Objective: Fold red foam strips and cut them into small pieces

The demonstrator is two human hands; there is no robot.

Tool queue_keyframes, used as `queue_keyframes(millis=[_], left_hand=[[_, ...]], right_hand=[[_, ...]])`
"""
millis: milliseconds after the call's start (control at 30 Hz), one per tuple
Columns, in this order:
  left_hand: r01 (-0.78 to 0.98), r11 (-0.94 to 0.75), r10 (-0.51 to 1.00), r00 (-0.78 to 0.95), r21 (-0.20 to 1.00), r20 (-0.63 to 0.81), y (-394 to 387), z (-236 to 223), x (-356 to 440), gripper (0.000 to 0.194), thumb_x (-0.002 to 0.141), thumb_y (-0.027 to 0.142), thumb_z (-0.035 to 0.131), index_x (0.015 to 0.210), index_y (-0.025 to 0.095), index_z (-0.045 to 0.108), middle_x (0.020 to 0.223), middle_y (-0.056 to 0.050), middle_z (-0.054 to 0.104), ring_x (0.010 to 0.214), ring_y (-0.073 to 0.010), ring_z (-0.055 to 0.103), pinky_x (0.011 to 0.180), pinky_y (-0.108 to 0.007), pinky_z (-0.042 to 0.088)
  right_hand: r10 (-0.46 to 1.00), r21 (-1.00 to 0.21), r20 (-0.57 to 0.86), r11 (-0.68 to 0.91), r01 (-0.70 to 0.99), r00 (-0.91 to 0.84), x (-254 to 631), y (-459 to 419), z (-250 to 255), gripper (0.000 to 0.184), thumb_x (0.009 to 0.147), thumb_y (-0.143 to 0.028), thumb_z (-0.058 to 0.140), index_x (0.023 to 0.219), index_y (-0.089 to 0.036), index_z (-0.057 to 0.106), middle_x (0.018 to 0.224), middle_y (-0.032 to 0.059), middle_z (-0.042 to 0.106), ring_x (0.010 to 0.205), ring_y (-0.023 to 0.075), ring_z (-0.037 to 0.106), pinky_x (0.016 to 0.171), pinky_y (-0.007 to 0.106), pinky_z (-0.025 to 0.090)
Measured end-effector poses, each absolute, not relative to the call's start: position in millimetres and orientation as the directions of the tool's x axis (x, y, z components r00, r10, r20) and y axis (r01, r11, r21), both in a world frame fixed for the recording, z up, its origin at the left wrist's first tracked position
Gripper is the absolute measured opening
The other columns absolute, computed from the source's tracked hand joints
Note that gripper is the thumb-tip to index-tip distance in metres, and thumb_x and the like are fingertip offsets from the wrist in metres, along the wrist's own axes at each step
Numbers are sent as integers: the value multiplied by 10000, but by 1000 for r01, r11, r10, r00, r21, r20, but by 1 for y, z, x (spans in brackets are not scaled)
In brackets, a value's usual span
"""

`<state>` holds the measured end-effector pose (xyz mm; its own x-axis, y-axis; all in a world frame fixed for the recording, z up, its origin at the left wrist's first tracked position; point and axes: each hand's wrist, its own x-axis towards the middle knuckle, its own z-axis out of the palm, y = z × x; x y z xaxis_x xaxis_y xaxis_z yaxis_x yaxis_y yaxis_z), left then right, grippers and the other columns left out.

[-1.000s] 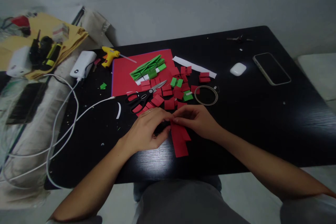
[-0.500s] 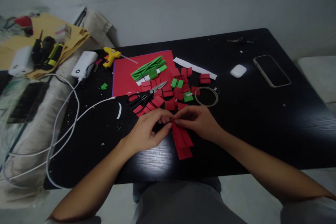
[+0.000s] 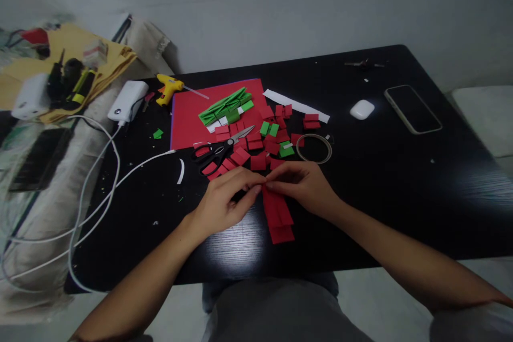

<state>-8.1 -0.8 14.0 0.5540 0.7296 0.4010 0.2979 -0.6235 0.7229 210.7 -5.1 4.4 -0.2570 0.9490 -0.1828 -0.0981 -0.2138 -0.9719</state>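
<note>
Both hands meet at the top end of a red paper strip lying on the black table. My left hand pinches the strip's upper left corner with curled fingers. My right hand pinches the same end from the right. The strip looks folded, with two layers fanning toward me. Just beyond the hands lies a pile of small folded red and green paper pieces, with black-handled scissors at its left.
A red sheet carries folded green strips. A tape ring, a white paper strip, an earbud case and a phone lie to the right. A yellow glue gun, power bank and white cables sit left.
The strip's lower end has swung slightly right and its layers have spread a little. Both hands stay pinched on its top end.
</note>
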Motion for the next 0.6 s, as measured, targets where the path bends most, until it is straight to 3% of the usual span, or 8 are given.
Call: queue_keyframes(millis=[133,600], left_hand=[[299,-670,688,595,680,416,0,15,-8,254,972,64,590,1176,178,689,1039,-76,738,952,-162,712,853,-293,594],[343,-646,705,611,682,360,-1,17,-10,242,922,120,613,1152,184,644,992,-58,737,853,-166,703,758,-305,608]], right_hand=[[944,-962,-203,-241,-127,-260,210,-5,4,277,669,-349,952,830,-209,776,834,7,784,775,162,744,801,318,623],[932,-936,-248,-300,-182,-263,210,-5,2,343,639,-340,967,835,-206,719,841,3,772,784,157,760,796,309,643]])
